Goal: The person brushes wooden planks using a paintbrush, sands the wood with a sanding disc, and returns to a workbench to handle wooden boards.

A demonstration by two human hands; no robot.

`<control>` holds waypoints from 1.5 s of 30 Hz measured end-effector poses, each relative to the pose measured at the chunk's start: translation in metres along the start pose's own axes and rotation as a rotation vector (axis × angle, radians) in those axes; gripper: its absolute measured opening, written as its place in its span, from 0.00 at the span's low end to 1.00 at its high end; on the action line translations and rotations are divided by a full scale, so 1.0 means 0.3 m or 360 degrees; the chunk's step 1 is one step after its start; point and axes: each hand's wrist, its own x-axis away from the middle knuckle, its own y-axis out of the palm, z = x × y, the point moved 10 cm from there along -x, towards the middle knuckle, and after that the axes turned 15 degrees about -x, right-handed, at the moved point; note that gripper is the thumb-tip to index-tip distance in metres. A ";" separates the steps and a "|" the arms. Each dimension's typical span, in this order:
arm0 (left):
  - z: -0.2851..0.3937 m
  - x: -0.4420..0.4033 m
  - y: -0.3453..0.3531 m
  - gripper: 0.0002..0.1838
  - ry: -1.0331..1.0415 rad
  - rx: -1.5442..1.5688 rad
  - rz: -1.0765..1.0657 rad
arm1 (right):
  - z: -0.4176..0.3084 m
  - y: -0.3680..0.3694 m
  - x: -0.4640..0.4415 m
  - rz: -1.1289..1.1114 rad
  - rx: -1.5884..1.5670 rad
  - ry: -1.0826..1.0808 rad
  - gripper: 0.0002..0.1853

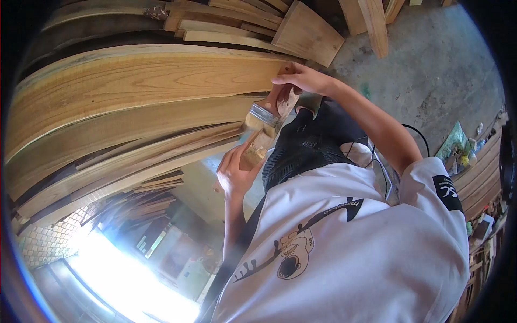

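Note:
My right hand is closed around the reddish-brown handle of a wide paintbrush. The brush has a silver metal ferrule, and its pale bristles point toward my left hand. Below it, my left hand grips the lower end of a narrow wooden piece with a patchy light-and-brown surface. This piece runs up close behind the brush; whether the bristles touch it I cannot tell. Both hands are in front of my lap, beside the end of a long wooden plank.
More long planks are stacked at the left, and board offcuts lie at the top. Bare concrete floor spreads to the upper right. Plastic bags and litter sit at the right edge. Bright light enters at lower left.

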 end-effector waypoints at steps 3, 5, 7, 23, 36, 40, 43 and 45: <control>-0.059 0.057 -0.009 0.29 -0.0005 -0.0062 -0.0033 | 0.025 0.006 -0.049 -0.0067 0.0056 -0.0082 0.17; -0.122 0.114 -0.015 0.29 -0.0071 0.0027 -0.0037 | 0.074 -0.030 -0.090 -0.0002 0.0408 -0.0155 0.21; -0.182 0.168 -0.018 0.29 -0.0199 0.0091 -0.0090 | 0.114 -0.113 -0.125 0.0233 0.1054 -0.0263 0.27; -0.776 0.760 0.031 0.27 -0.0917 0.0035 -0.0582 | 0.497 0.722 -0.157 -0.0736 -0.0037 0.0105 0.22; -1.199 1.172 0.208 0.28 -0.0491 -0.0005 -0.0395 | 0.894 0.652 -0.363 0.0206 0.1363 -0.0169 0.15; -1.269 1.244 0.282 0.28 -0.0432 0.0024 -0.0409 | 0.944 0.683 -0.345 0.0306 0.2039 0.0084 0.22; -1.294 1.249 0.287 0.28 -0.0382 0.0019 -0.0409 | 1.062 0.801 -0.394 0.0016 0.1655 -0.0083 0.25; -1.289 1.244 0.280 0.28 -0.0376 0.0032 -0.0419 | 1.014 0.919 -0.364 0.0049 0.1583 -0.0144 0.26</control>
